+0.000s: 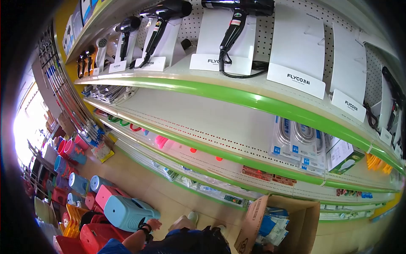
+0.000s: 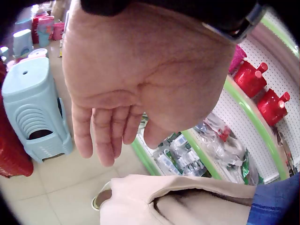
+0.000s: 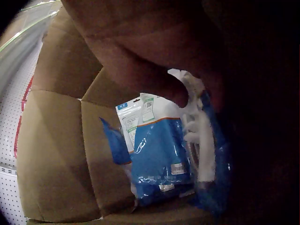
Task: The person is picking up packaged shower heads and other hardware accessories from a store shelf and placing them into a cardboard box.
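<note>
Inside the cardboard box [image 1: 249, 220] lie several blue-and-white plastic packets [image 3: 159, 145]. My right hand [image 3: 154, 51] reaches down into the box, its thumb and fingers pinching the top of a clear-and-blue packet [image 3: 204, 154] with white pieces inside. That hand is dark in its own wrist view and mostly hidden at the bottom of the head view. Off to the other side, my left hand [image 2: 122, 89] hangs relaxed, palm showing and fingers nearly straight, with nothing in it. In the head view it is nearest a light-blue plastic stool [image 1: 127, 211].
Green-edged shelves [image 1: 203, 91] run along the front, with hair dryers [image 1: 158, 31] on white stands up top. Packaged hoses [image 1: 296, 139] hang below, beside a white-and-green carton [image 1: 342, 156]. Red stools [image 1: 95, 235] and buckets [image 1: 74, 152] crowd the left floor.
</note>
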Demonstrator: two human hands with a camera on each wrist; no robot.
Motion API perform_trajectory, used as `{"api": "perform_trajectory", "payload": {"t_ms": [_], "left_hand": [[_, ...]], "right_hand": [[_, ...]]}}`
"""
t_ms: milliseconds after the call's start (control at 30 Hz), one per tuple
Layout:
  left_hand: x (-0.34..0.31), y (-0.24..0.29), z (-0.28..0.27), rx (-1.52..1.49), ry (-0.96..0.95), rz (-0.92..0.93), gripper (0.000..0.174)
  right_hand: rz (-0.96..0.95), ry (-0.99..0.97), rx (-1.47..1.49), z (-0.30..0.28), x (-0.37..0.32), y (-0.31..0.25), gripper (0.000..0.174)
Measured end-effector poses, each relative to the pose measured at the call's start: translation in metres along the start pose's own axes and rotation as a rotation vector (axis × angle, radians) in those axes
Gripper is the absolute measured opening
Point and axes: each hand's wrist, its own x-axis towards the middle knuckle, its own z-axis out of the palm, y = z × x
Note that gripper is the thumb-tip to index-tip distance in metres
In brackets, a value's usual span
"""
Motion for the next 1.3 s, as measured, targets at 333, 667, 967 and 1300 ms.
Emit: {"api": "perform_trajectory", "payload": {"t_ms": [333, 667, 967, 1300], "left_hand": [[0.022, 0.006, -0.035, -0.395, -0.048, -0.305, 0.030], [0.075, -0.043, -0.053, -0.465, -0.027, -0.238, 0.028], [0.099, -0.116, -0.074, 0.400, -0.033, 0.384, 0.017], [0.141, -0.196, -0.041, -0.160, -0.240, 0.214, 0.017]], "right_hand": [[0.277, 0.397, 0.982, 0.029, 0.027, 0.064, 0.015], [-0.030, 0.969, 0.982, -0.214, -0.092, -0.157, 0.050], [-0.510, 1.215, 0.658, -0.392, -0.182, -0.322, 0.055], [-0.556, 1.254, 0.495, -0.495, -0.166, -0.381, 0.062]]}}
